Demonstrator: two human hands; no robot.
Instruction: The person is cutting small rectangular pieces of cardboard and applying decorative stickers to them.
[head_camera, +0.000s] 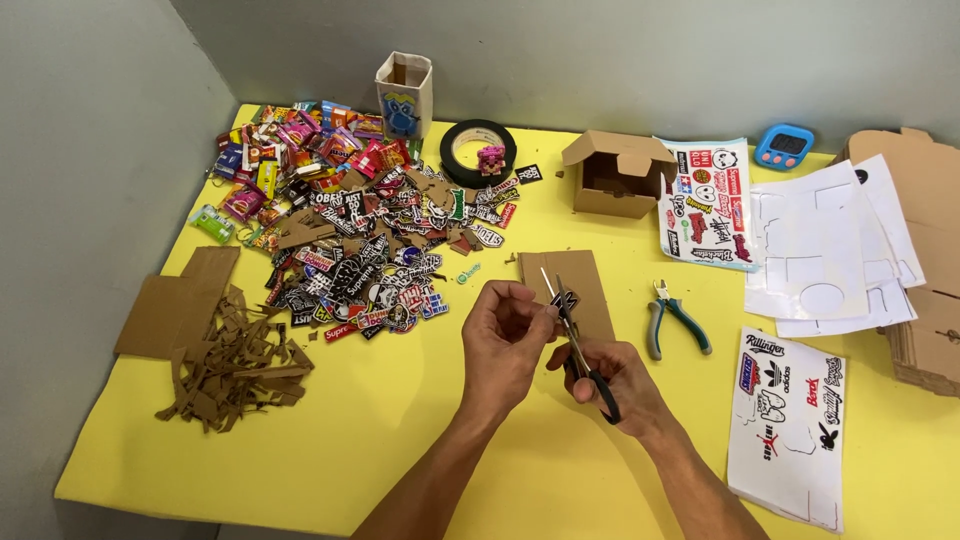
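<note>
I am mid-cut: my left hand (505, 335) pinches a small black sticker piece (563, 301) above the tabletop (420, 420), and my right hand (615, 380) is closed around the scissors (580, 350), blades at its edge. Next, I judge, comes turning the piece slowly. Yellow surface, grey walls (90, 150), a sticker heap (360, 240) beyond.

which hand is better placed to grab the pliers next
Probably the right hand: the pliers lie just beyond it, on its side. But it holds the scissors; the left hand pinches the small cutout.
</note>
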